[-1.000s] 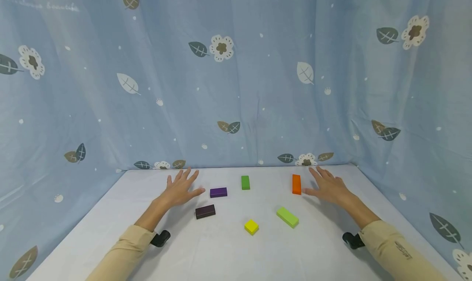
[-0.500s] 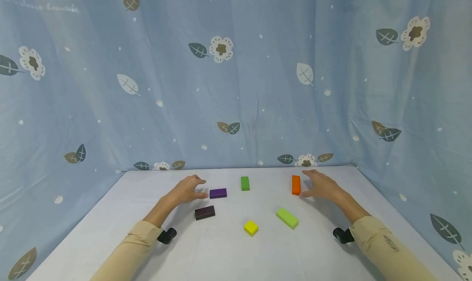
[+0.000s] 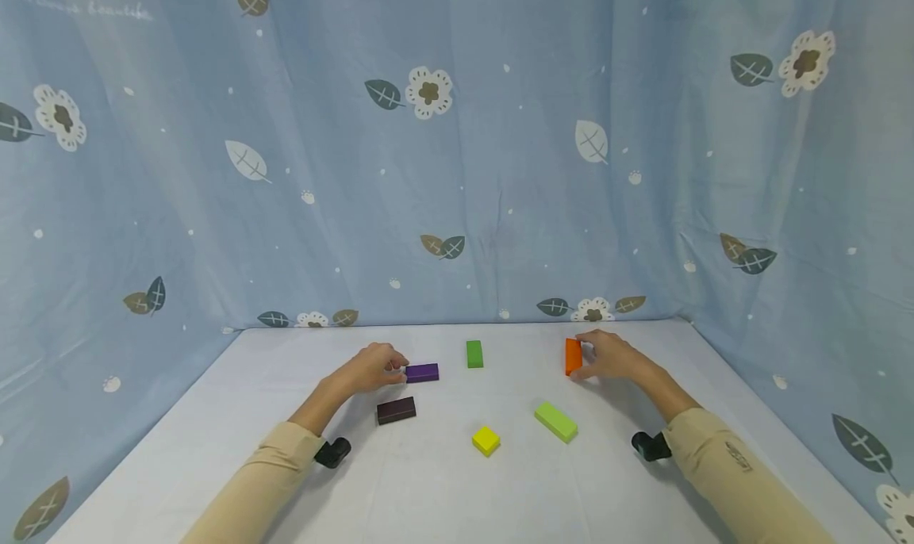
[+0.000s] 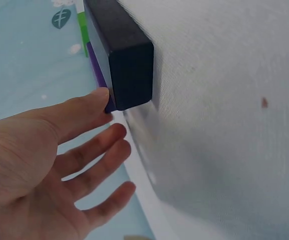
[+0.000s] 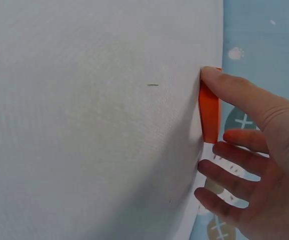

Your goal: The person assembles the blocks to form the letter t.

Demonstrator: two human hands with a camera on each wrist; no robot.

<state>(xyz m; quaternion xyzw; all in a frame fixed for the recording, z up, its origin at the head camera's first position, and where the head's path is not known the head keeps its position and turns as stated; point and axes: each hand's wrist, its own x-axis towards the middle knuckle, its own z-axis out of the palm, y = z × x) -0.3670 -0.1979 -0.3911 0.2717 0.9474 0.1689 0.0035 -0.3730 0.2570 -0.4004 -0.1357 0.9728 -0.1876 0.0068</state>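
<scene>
In the head view my left hand is at the left end of a purple block, with thumb and index finger pinching that end. In the left wrist view the thumb meets the purple block, partly hidden behind a dark brown block; the other fingers are spread loosely. At the far right of the table my right hand holds an orange block between thumb and index finger, across its near and far ends. The right wrist view has the thumb against the orange block. Both blocks lie on the table.
On the white tabletop lie a green block at the back, a yellow block near the middle and a lime green block right of it. A blue patterned curtain stands behind the table.
Both hands have moved inward from beside the blocks, and their spread fingers have closed in. The left now pinches the purple block, the right the orange block. The blocks have stayed in place.
</scene>
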